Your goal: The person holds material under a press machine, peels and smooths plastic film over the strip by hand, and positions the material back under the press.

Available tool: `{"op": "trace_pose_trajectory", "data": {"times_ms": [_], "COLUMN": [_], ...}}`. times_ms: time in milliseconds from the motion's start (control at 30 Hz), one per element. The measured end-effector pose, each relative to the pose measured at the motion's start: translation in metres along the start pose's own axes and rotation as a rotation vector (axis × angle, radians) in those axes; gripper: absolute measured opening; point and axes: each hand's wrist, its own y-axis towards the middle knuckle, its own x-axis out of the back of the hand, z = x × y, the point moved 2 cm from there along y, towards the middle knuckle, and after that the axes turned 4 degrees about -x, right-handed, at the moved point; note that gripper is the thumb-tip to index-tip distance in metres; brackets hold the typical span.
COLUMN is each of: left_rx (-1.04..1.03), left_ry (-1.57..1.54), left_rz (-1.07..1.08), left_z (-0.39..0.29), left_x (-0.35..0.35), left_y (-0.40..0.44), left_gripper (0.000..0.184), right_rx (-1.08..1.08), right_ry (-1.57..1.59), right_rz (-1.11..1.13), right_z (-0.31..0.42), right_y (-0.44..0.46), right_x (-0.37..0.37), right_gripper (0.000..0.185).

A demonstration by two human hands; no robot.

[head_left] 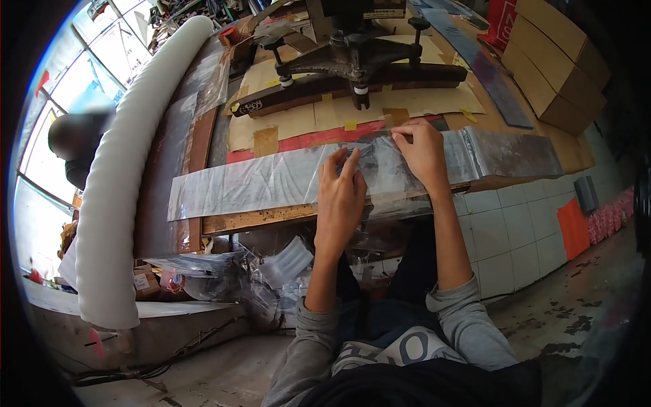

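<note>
Working at frame centre, you have the plastic strip (pixel 251 180) spread along the bench (pixel 264 221) but still creased, your left hand (pixel 341 198) half open, seemingly empty, your right hand (pixel 424 156) pinched, any hold unclear

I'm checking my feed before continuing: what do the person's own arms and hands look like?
The left grip and right grip are bare human hands, with no gloves, watch or bracelet visible. The left sleeve and right sleeve are grey, with bunched, creased cloth pushed up the arms, and show no lettering.
</note>
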Motion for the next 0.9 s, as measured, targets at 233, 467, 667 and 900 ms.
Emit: {"op": "trace_pose_trajectory", "data": {"times_ms": [233, 467, 667, 900], "left_rx": [-0.007, 0.022, 0.019, 0.051], "left_ry": [-0.029, -0.046, -0.069, -0.205], "left_rz": [0.011, 0.055, 0.181, 0.1], "left_z": [-0.002, -0.003, 0.0, 0.017], "left_x": [0.003, 0.005, 0.017, 0.02], "left_y": [0.002, 0.002, 0.019, 0.019], "left_gripper": [0.036, 0.037, 0.038, 0.034], "right_rx": [0.002, -0.054, -0.052, -0.132], "right_ry": [-0.009, 0.025, 0.092, 0.114], "right_rz": [0.011, 0.085, 0.082, 0.032], "right_z": [0.0, 0.0, 0.024, 0.022], "right_y": [0.002, 0.0, -0.016, -0.032], "right_x": [0.001, 0.004, 0.021, 0.016], "right_gripper": [0.012, 0.015, 0.026, 0.025]}}
